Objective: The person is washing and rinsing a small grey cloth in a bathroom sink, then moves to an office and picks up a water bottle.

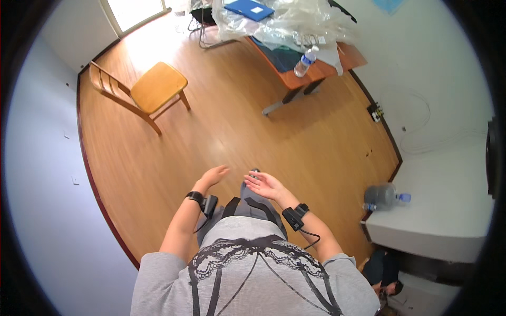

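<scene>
My left hand (215, 174) is held out in front of my body, its fingers stretched and slightly blurred, with nothing in it. Beside it, my right hand (264, 185) is turned palm up, fingers apart, and holds nothing. A gap separates the two hands, and neither touches any object. Each wrist carries a black strapped device: the left device (208, 205) and the right device (293, 217) both trail a short cable. Below the hands are my grey trousers, and part of a shoe (255, 171) shows between them on the wood floor (221, 142).
A wooden chair (158, 88) stands ahead on the left. Ahead right, a table (295, 79) bears a water bottle (305, 61), clear plastic sheeting (295, 21) and a blue folder (249, 9). A large water jug (380, 196) lies at the right, near a white ledge (421, 231). Another person (382, 268) is at lower right.
</scene>
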`<control>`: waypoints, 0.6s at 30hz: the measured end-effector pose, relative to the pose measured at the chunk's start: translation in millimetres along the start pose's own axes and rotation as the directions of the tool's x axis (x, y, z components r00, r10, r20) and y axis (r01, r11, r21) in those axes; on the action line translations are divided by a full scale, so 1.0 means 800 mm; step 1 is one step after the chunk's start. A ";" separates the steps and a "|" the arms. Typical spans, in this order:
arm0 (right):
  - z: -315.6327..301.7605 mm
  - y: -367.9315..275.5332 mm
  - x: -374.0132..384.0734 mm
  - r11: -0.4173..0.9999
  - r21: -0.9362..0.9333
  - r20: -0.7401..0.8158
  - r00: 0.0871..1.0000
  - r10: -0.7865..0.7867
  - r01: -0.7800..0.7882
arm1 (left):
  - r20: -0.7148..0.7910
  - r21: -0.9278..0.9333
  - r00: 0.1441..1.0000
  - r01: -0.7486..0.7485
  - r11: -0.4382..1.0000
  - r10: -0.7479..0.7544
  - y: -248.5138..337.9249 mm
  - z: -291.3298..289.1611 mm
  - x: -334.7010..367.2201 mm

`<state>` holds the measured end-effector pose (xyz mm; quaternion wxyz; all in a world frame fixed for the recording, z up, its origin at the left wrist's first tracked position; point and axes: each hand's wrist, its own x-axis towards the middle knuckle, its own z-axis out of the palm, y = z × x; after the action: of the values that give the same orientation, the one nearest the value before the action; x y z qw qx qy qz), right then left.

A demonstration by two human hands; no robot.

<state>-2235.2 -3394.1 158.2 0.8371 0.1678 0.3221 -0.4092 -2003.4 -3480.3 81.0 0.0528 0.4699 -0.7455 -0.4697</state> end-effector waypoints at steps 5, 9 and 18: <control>-0.129 -0.176 0.009 0.953 -0.003 -0.323 0.902 -0.287 0.302 | 0.054 -0.774 0.510 0.564 0.286 -0.859 -0.136 -0.027 -0.054; -0.162 -0.292 0.025 0.941 -0.101 -0.320 0.885 -0.337 0.322 | 0.183 -0.872 0.570 0.470 0.135 -0.801 -0.168 -0.019 -0.073; 0.011 -0.489 0.098 0.535 -0.758 -0.252 0.589 -0.768 0.373 | 0.450 -0.808 0.503 0.581 -0.097 -0.738 -0.210 0.006 -0.027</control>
<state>-2506.0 -3682.2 105.2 0.5113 -0.1342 0.7072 -0.4696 -1884.4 -3480.7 -39.9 0.1160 0.6859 -0.0030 -0.7184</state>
